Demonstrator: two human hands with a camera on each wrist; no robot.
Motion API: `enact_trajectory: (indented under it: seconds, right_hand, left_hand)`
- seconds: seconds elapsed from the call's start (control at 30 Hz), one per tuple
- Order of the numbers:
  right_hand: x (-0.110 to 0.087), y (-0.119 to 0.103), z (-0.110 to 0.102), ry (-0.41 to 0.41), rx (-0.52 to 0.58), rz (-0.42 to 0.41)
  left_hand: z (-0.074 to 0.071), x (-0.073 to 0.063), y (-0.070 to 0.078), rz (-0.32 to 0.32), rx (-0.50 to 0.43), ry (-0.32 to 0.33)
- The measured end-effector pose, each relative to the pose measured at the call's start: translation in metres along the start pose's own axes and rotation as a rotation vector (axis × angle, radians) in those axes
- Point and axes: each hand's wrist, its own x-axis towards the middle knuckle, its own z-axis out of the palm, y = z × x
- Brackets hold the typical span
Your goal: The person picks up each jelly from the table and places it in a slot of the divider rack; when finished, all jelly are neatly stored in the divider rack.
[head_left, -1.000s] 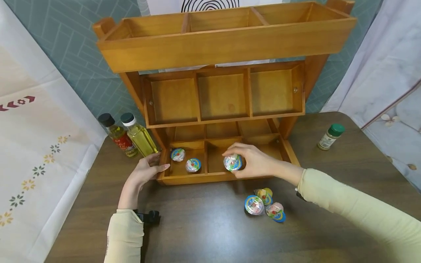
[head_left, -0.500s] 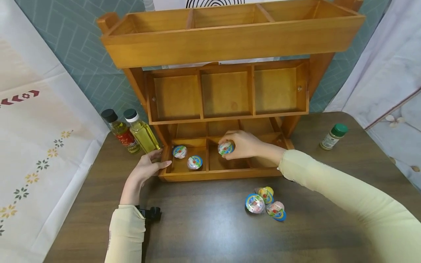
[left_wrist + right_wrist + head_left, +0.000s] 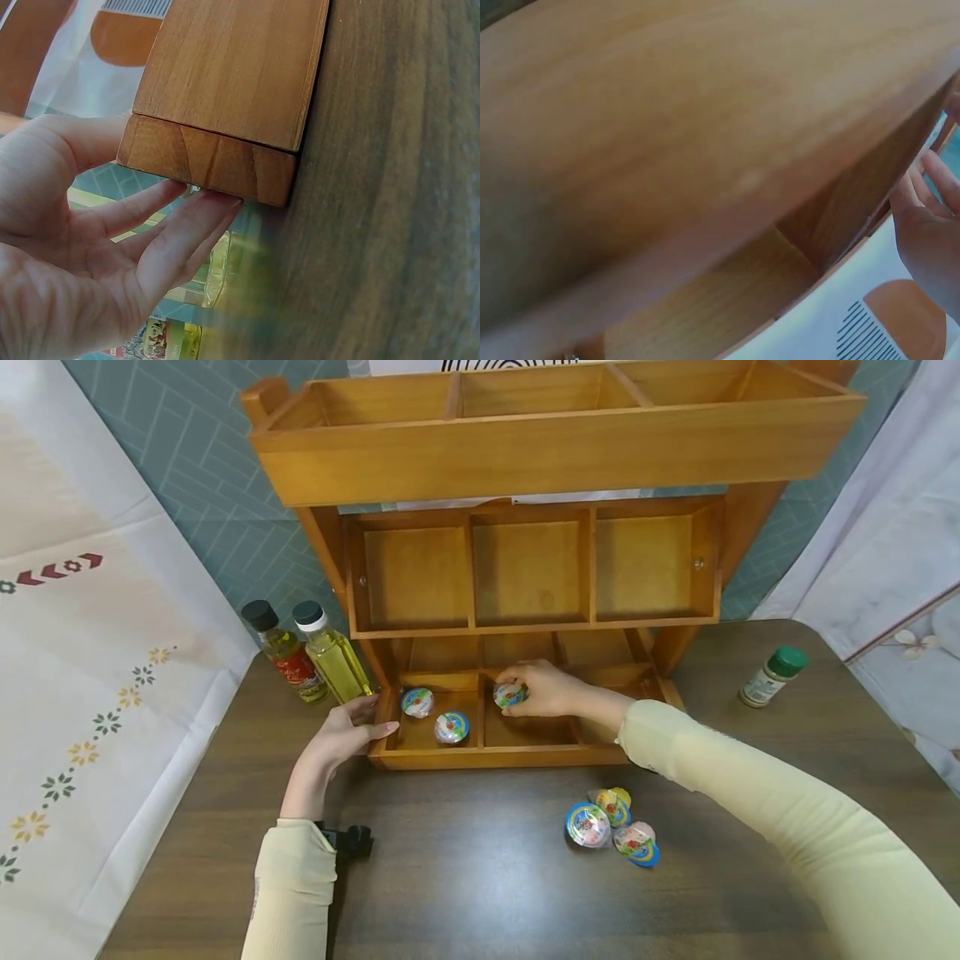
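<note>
Bare right hand [image 3: 547, 689]: just right of the frame's centre, we found it pinching a small round plastic cup with a pale, blue-edged printed lid [image 3: 510, 695] between thumb and fingers.
Pinched cup: we placed it inside the middle wooden compartment [image 3: 525, 733] of the lowest tray, toward that compartment's upper left corner; whether it touched the floor we could not tell.
Cup to hand: it lay directly left of the right palm, at the fingertips; being round, it showed us no long axis.
Nearer hand: the right; between the cup and the other hand we noted a thin brown wooden divider [image 3: 482, 718] and the left compartment.
Bare left hand [image 3: 337, 743]: left of centre, we saw it gripping the left end of the tiered orange-brown wooden rack [image 3: 555, 447], thumb over the edge, fingers outside.
Left compartment: we counted two similar lidded cups [image 3: 452, 727], apart from each other.
Dark wood-grain table [image 3: 450, 877]: below and right of centre, we recorded three more lidded cups [image 3: 588, 825] clustered together.
Right wrist view: mostly wooden boards; we could not make out the pinched cup there.
</note>
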Motion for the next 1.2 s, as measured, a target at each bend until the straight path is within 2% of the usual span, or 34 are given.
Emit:
enact_trajectory:
  seconds: [0.23,0.5,0.9,1.2]
  right_hand:
    - [0.0036,-0.0013,0.0037,-0.053,-0.03,0.048]
    - [0.0038,-0.0048,0.0046,-0.071,-0.048,0.053]
    - [0.0005,-0.0087,0.0003,-0.082,-0.163,0.003]
    - [-0.0021,-0.0057,-0.0049,-0.11,-0.133,-0.071]
  left_hand:
    - [-0.0007,0.0003,-0.0008,-0.003,-0.002,-0.003]
    - [-0.0012,-0.0009,-0.002,0.01,-0.013,-0.012]
    - [-0.0005,0.0003,-0.0013,0.019,-0.003,-0.01]
    - [-0.0007,0.0008,-0.0013,0.001,-0.015,-0.018]
